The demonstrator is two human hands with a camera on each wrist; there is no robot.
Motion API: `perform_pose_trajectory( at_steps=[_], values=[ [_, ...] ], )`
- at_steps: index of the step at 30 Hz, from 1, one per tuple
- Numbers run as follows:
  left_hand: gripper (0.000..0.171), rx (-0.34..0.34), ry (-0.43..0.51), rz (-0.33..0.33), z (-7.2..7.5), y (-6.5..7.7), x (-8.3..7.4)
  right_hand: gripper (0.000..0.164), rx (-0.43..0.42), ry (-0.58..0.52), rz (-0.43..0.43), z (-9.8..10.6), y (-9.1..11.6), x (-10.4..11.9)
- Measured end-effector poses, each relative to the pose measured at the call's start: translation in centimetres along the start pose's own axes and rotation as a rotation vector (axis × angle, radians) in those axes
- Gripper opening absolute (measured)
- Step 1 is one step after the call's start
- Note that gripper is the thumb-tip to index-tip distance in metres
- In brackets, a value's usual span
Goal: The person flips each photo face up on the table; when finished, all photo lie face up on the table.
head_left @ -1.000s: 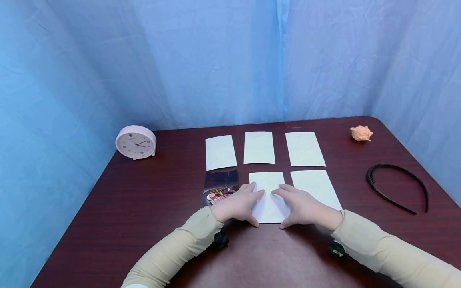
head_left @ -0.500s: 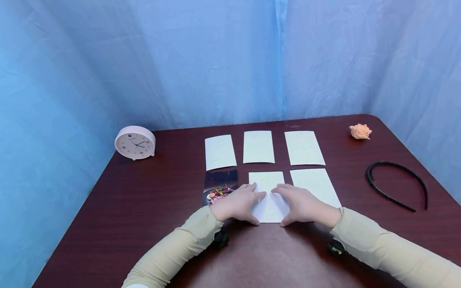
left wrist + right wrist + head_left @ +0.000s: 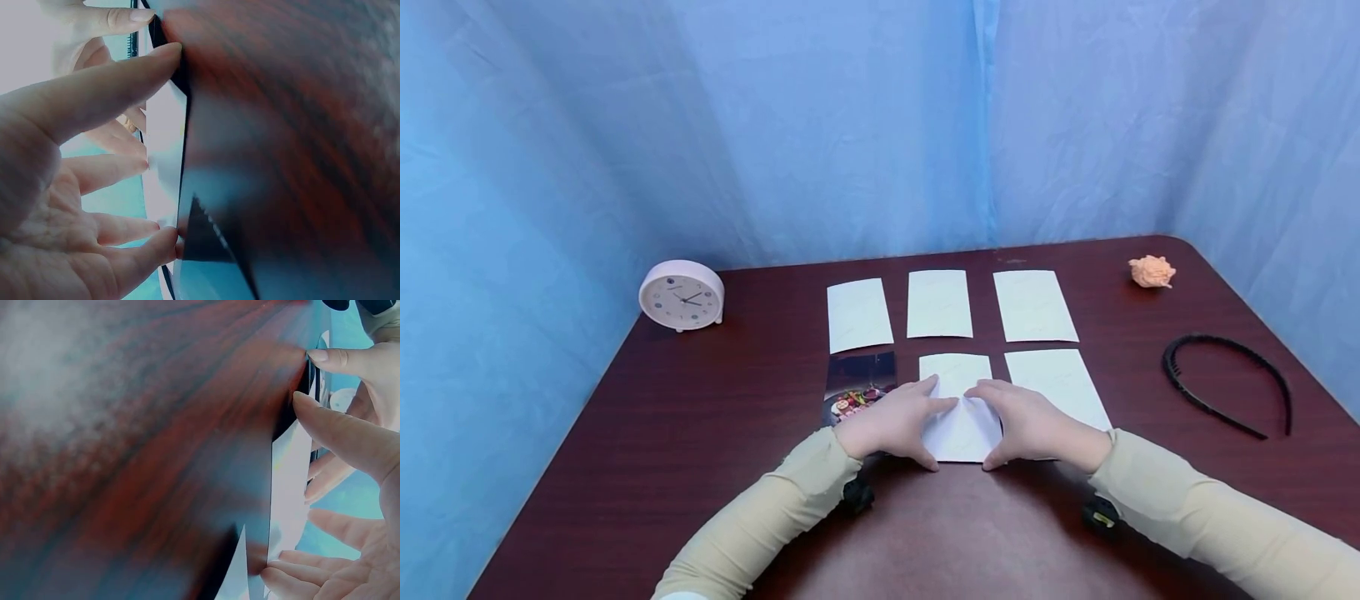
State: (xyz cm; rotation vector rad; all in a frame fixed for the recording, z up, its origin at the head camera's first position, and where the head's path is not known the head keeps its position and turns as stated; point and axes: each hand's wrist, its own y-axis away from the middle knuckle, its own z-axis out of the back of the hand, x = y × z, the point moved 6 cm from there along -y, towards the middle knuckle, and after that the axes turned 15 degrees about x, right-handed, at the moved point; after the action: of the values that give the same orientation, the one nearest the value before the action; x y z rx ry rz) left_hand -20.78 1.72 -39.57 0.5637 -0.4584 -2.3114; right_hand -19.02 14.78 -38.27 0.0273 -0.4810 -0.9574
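Note:
A white card (image 3: 961, 437) lies in the front row's middle, between both hands in the head view. My left hand (image 3: 891, 421) touches its left side with extended fingertips, thumb at the near left corner. Mirroring it on the right, my right hand (image 3: 1033, 425) has its thumb at the near right corner and its fingertips on the card. The left wrist view shows the left fingers (image 3: 122, 167) spread and fairly straight along the card (image 3: 165, 134). Similarly spread are the right fingers (image 3: 337, 528) in the right wrist view. A photo print of food (image 3: 859, 387) lies partly behind the left hand.
Another white card (image 3: 1060, 387) is partly covered by the right hand. Behind stand three white cards in a row, including the back middle card (image 3: 939, 304). A clock (image 3: 682, 296) stands left; a peach-coloured crumpled ball (image 3: 1152, 272) and black headband (image 3: 1227, 386) lie right on the dark table (image 3: 700, 425).
Both hands keep nearly the same pose at the card. The left index fingertip has edged slightly to the right over it. The other things have stayed in place.

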Motion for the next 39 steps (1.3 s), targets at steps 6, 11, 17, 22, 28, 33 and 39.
perform_pose_trajectory(
  at_steps=[6, 11, 17, 22, 28, 33, 39],
  values=[
    [0.076, -0.003, -0.044, -0.03, 0.0, 0.1, -0.3, 0.084, -0.002, 0.015, 0.0, -0.1, 0.0, 0.0],
    [0.064, 0.02, -0.067, -0.046, 0.0, 0.2, -0.5, 0.08, -0.004, 0.026, 0.003, -0.1, 0.0, 0.1],
    [0.059, 0.042, -0.087, -0.049, -0.2, 0.4, -0.4, 0.071, 0.013, 0.044, 0.037, -0.1, 0.0, 0.3],
    [0.048, 0.033, -0.036, -0.114, 0.0, 0.9, 0.0, 0.054, 0.051, 0.019, 0.097, 0.3, 0.3, 0.3],
    [0.034, 0.011, 0.112, -0.187, 0.4, 1.2, 0.8, 0.036, 0.136, -0.076, 0.153, 0.6, 0.5, -0.2],
    [0.021, -0.091, 0.224, -0.21, 1.0, 1.3, 1.3, 0.025, 0.14, -0.157, 0.207, 1.2, 0.7, -0.5],
    [0.016, -0.303, 0.417, -0.195, 1.7, 1.5, 2.3, 0.017, 0.003, -0.251, 0.164, 2.3, 1.0, -1.4]
  ],
)
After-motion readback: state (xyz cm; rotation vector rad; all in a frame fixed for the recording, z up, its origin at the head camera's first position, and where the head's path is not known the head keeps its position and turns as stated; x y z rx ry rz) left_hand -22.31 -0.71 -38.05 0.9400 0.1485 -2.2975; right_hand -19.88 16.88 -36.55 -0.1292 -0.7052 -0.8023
